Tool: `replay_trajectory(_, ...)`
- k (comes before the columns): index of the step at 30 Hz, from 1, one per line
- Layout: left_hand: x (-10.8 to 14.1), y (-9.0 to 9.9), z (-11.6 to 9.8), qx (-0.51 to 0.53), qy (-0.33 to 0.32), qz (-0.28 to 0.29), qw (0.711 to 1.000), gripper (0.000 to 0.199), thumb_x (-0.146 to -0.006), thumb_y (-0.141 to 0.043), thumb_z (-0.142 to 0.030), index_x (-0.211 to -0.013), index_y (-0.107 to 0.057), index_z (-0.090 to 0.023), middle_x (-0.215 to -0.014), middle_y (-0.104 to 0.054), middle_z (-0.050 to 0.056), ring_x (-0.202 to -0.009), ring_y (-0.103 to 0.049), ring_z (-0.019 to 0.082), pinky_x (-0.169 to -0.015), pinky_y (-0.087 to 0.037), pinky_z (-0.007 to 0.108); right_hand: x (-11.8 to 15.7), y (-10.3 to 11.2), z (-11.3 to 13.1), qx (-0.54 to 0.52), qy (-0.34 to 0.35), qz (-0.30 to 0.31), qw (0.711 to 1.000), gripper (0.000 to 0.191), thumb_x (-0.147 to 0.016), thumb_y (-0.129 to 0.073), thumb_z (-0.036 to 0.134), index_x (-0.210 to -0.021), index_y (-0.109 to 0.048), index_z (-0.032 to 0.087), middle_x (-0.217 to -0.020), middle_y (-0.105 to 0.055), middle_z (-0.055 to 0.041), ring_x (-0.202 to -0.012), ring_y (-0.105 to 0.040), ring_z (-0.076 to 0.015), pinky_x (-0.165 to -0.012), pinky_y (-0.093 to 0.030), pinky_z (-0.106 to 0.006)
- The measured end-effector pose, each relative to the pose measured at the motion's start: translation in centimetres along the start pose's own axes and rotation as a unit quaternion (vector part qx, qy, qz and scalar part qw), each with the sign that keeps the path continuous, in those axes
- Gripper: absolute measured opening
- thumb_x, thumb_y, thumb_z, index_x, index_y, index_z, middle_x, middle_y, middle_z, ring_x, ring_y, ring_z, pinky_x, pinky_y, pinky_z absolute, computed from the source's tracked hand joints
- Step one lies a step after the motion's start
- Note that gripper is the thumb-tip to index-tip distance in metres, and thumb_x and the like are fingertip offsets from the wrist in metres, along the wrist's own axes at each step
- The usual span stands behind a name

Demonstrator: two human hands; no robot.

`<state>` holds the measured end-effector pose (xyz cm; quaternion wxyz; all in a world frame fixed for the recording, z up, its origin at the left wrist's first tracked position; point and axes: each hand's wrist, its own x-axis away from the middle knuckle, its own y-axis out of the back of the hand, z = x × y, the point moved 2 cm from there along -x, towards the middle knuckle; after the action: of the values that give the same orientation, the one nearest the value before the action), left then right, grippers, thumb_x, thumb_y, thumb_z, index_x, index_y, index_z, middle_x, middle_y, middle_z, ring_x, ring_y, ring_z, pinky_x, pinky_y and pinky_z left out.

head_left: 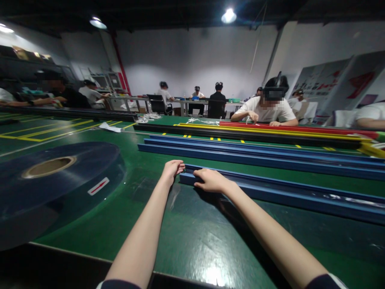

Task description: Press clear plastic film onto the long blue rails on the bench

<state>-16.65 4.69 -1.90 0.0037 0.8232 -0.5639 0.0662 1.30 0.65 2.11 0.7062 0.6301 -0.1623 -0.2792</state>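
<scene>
A long blue channel profile (264, 190) lies across the green table, running off to the right. My right hand (210, 180) grips its near wall close to the left end, thumb on the front face and fingers over the top edge. My left hand (173, 169) is at the channel's left end, its fingers drawn together; whether they pinch something small or the channel's end is hidden. Beyond lie more blue profiles (240, 154), side by side.
On the left rests a large roll of clear plastic film (99, 160) with a red-arrow label. Black (270, 137), yellow (255, 131) and red profiles (300, 128) lie farther back. Opposite, a co-worker (264, 110) leans over the table. A white paper scrap (110, 127) lies back left.
</scene>
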Motion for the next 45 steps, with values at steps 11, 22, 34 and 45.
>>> replay_trajectory(11,0.3,-0.4,-0.3,-0.041,-0.022,-0.008,0.999,0.006,-0.069,-0.055,-0.015,-0.065,-0.059,-0.012,-0.053,-0.059,0.001,-0.047,-0.055,0.009,-0.051,-0.043,0.021,-2.4,-0.6,0.6,-0.005,0.010,0.001,1.000,0.033,-0.081,-0.053,0.031,-0.110,-0.055,0.016,-0.112,-0.063,-0.0110,-0.099,-0.059,-0.0206,-0.079,-0.042,-0.027)
replay_trajectory(22,0.6,-0.3,-0.9,-0.154,-0.087,-0.024,0.984,0.009,-0.065,-0.057,-0.024,-0.069,-0.060,-0.016,-0.062,-0.063,0.003,-0.064,-0.061,0.017,-0.060,-0.046,0.027,0.2,0.2,0.1,-0.046,0.014,-0.032,0.998,0.039,-0.081,-0.053,0.027,-0.119,-0.048,0.018,-0.116,-0.060,-0.0113,-0.103,-0.057,-0.0205,-0.080,-0.042,-0.029)
replay_trajectory(34,8.3,-7.2,-3.3,-0.471,-0.381,0.105,0.789,0.029,-0.086,-0.040,-0.038,-0.079,-0.062,-0.020,-0.080,-0.064,0.005,-0.078,-0.056,0.019,-0.071,-0.039,0.028,14.5,2.7,-5.8,0.019,-0.132,-0.026,0.991,0.026,-0.082,-0.050,0.023,-0.107,-0.056,0.020,-0.107,-0.061,-0.0095,-0.100,-0.056,-0.0195,-0.080,-0.040,-0.027)
replay_trajectory(45,12.5,-12.7,-0.9,-0.529,-0.478,0.270,0.647,0.021,-0.084,-0.052,-0.039,-0.090,-0.057,-0.020,-0.090,-0.059,0.004,-0.086,-0.055,0.018,-0.074,-0.040,0.026,24.9,3.5,-11.9,0.039,-0.283,-0.110,0.952,0.015,-0.081,-0.051,0.036,-0.080,-0.052,0.021,-0.085,-0.058,-0.0040,-0.078,-0.055,-0.0167,-0.063,-0.038,-0.025)
